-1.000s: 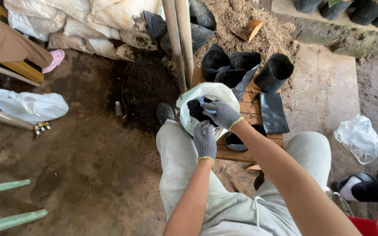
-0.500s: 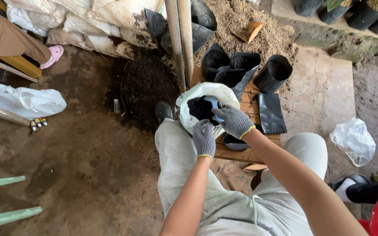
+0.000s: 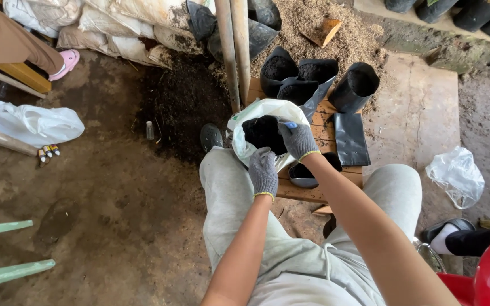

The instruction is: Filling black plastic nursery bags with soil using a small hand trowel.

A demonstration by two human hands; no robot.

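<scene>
I sit with a white sack (image 3: 254, 110) of dark soil (image 3: 262, 133) open on my left knee. My left hand (image 3: 263, 171), in a grey knit glove, grips the sack's near rim. My right hand (image 3: 298, 139), also gloved, reaches into the sack's mouth and holds a small tool with a blue handle (image 3: 291, 125) over the soil. Just below my right wrist a small black grow bag (image 3: 307, 173) lies on a wooden pallet (image 3: 324, 136).
Several black grow bags (image 3: 354, 86) stand on the pallet's far side, and a flat one (image 3: 351, 139) lies beside them. Two wooden poles (image 3: 232, 51) rise behind the sack. Loose soil (image 3: 180, 102) is heaped left. Plastic bags (image 3: 29, 123) (image 3: 456, 175) lie on both sides; another person's foot (image 3: 63, 61) is top left.
My right hand has shifted slightly inside the sack's mouth, and the blue handle now shows above the soil. The left hand keeps its hold on the rim.
</scene>
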